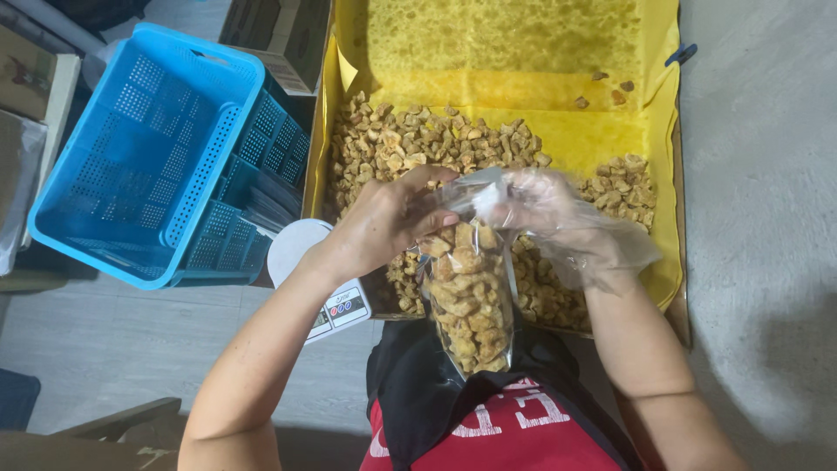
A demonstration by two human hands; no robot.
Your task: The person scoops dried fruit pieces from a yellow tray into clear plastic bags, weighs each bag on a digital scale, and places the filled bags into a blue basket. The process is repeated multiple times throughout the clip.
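**Filling a clear pouch with fried pieces**

Centre: the clear plastic stand-up pouch (pixel 468 301), nearly full of golden fried chunks, which I see held upright against my lap, just in front of the box. My bare left hand (pixel 384 222) has its fingers closed on the pouch's rim, apparently to keep the mouth steady. My right hand (pixel 545 205), in a loose transparent glove, has its fingers bunched at the mouth; whether they pinch any pieces I cannot tell. Behind: the yellow-paper-lined cardboard box (pixel 649 131) holding the loose heap of fried chunks (pixel 418 144). Left: a small white digital scale (pixel 336 305) and a tilted blue perforated plastic basket (pixel 153 157).
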